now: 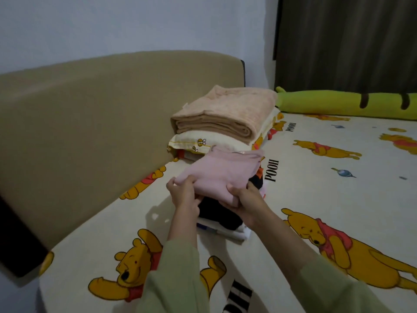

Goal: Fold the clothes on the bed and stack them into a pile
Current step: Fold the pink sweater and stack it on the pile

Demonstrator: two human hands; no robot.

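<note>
Bed [304, 177] with cartoon-bear sheet, tan headboard [90, 114] at left. Green bolster [338, 105] along the far edge. Folded tan blanket [225, 111] sits on a pillow [203, 143] by the headboard. Pile of folded clothes [225, 222] near bed centre: white items at bottom, black above. Pink top [218, 175], folded, lies on the pile. Left hand [182, 195] pinches its near-left corner; right hand [246, 202] clamps its near-right edge, thumb on top.

Dim indoor light, soft grainy picture, wide-angle bending at edges
</note>
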